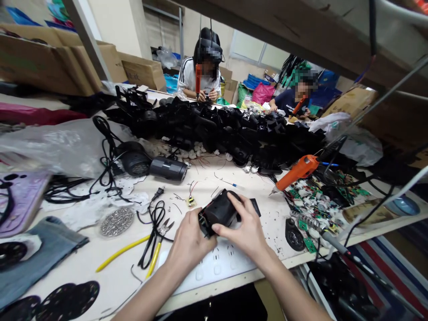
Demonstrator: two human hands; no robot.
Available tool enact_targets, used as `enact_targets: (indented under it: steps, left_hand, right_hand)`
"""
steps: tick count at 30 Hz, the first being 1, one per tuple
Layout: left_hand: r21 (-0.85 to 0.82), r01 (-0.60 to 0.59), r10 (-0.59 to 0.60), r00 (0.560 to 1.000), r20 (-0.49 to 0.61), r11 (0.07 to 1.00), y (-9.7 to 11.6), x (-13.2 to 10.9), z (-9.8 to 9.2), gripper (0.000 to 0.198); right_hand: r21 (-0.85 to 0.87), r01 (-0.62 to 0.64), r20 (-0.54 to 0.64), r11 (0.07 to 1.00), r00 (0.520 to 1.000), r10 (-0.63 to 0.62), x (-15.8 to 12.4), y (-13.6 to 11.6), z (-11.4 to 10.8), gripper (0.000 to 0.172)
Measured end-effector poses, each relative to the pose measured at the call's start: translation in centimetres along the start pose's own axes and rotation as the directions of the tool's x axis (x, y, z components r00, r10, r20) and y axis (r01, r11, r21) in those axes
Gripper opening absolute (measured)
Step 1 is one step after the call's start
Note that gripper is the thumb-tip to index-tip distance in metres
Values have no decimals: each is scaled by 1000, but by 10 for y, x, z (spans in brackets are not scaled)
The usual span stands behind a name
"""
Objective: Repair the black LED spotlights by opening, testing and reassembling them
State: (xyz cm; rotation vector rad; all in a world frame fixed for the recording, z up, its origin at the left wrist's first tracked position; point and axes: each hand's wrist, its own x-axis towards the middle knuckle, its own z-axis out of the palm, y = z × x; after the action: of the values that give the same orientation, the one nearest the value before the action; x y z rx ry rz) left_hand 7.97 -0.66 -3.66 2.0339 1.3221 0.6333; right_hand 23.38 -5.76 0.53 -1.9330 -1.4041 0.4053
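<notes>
Between my two hands is a black plastic housing [220, 211], tilted above the bench, with a bit of green circuit board showing at its left end. My left hand [192, 236] is closed around the left end. My right hand [245, 223] grips the other side, thumb in front and fingers over the top. Below the hands lies a white power strip [216, 267]. Yellow-handled cutting pliers [163, 229] rest to the left beside a black power cord [155, 240]. Just beyond sits a small circuit board [191, 203] with thin wires.
An orange electric screwdriver [297, 171] leans at the right over loose circuit boards [310, 191]. A dish of screws [117, 221] and a dark cylindrical unit [169, 168] stand left. Black parts [214, 120] are heaped across the back. Two people [200, 80] work beyond the heap.
</notes>
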Motion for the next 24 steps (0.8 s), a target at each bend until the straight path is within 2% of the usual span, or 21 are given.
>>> enact_targets:
  steps: [4,8,11,15,20,24]
  left_hand:
    - [18,11,-11,1000,8,1000,-2,-1,1,63]
    - [40,47,-48,998,40,998,-5,-1,2,65]
    - [44,64,-66,996,52,997,-6,-2,2,64]
    - [38,84,-86,994,67,996,-7,-2,2,64]
    - [31,106,-108,992,64,994,-8,-1,2,64]
    - [31,67,-68,997,27,997,-11,-3,3,61]
  right_hand:
    - [111,-26,-97,993,995,37,23,8,-28,71]
    - [-18,-117,-254,993,961,108,65,25,-39,71]
    - [-53,-212,-242,976,951,193,93,41,-35,75]
    - [-38,-232,-267,972,940,214,116,56,-30,78]
    - [20,-196,-272,980,943,194,128,60,-34,81]
    - [174,-198,-218,965,948,234,127,62,-42,75]
